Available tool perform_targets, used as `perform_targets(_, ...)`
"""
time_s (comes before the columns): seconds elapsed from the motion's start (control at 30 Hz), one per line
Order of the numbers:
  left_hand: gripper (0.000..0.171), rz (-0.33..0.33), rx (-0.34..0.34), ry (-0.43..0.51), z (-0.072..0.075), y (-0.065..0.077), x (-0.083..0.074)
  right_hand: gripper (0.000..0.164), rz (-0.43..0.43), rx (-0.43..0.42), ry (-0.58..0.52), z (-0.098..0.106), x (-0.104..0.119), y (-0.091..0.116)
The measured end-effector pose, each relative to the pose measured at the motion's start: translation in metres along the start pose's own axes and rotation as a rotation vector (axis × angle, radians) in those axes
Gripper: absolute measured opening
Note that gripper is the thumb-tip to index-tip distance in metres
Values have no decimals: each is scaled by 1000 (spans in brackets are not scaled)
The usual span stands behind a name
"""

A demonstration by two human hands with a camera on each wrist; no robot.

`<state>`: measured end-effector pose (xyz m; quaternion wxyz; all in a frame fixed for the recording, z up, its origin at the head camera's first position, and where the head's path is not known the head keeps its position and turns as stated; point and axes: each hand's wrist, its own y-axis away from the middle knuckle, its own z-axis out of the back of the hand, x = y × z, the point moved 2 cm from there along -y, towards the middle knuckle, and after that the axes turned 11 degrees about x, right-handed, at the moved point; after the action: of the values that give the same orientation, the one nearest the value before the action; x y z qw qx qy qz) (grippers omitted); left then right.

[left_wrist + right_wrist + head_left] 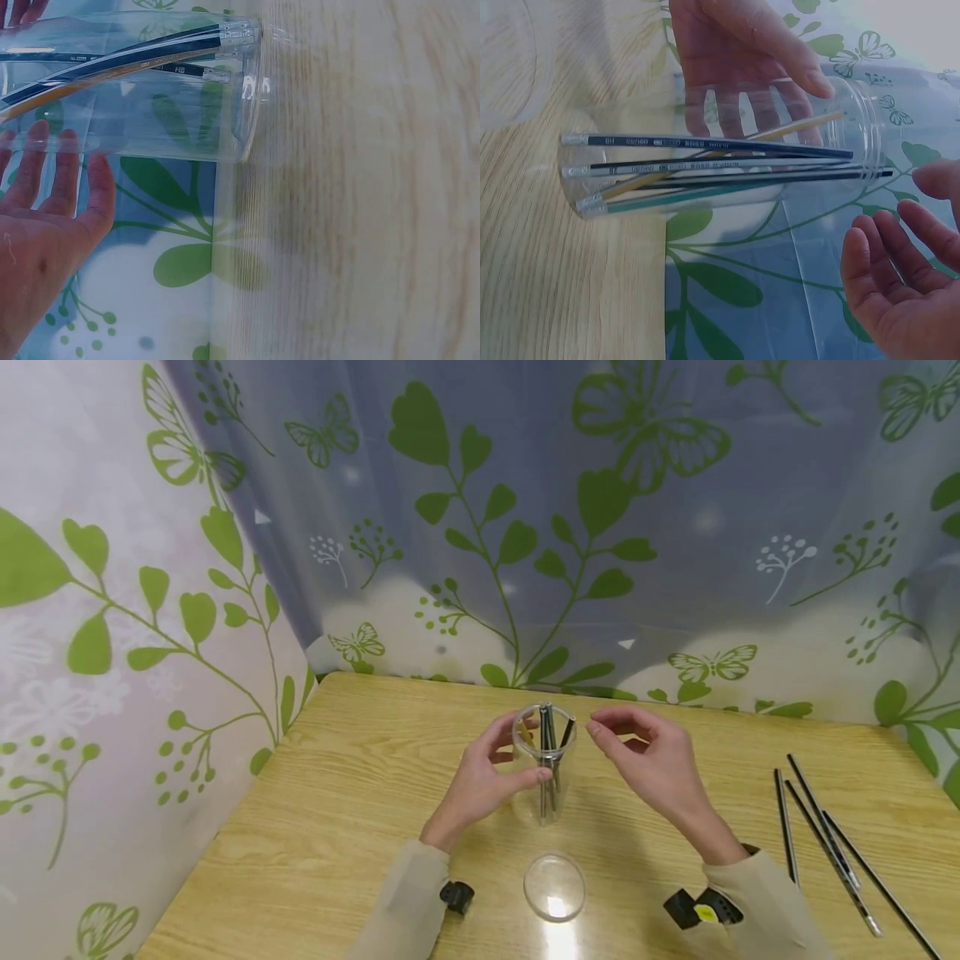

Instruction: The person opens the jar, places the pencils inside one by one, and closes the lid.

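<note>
A clear jar (567,783) stands upright on the wood-grain table, held by my left hand (487,774), thumb on its near side and fingers behind it. Inside lean several pencils (720,144), dark ones plus a yellow and a green one, eraser ends at the base. The left wrist view shows the left fingers (66,169) along the jar wall. Just right of the jar's mouth, my right hand (651,758) has loosely bent fingers and holds nothing. A round clear lid (555,870) lies on the table in front of the jar.
Several dark pencils (813,831) lie loose on the table (360,827) at the right, beside the right forearm. A patterned curtain (510,610) with green leaves and butterflies hangs along the back and left edges. Each wrist wears a black strap device (456,897).
</note>
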<state>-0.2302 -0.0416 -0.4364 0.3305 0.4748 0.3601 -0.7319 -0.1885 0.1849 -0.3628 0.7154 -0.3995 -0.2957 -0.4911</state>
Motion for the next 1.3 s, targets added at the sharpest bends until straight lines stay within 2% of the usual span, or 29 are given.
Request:
perform_targets(0.2, 76, -14, 8, 3, -1, 0, 0, 17, -15, -36, 24, 15, -10, 15)
perform_targets(0.43, 75, -13, 7, 15, -1, 0, 1, 21, -80, -74, 85, 35, -28, 33)
perform_targets(0.73, 76, -7, 3, 16, -1, 0, 1, 23, -121, -130, 74, 61, -54, 56)
perform_targets(1.3, 76, -4, 2, 14, 0, 0, -1, 25, -316, -175, 60, 99, -95, 92)
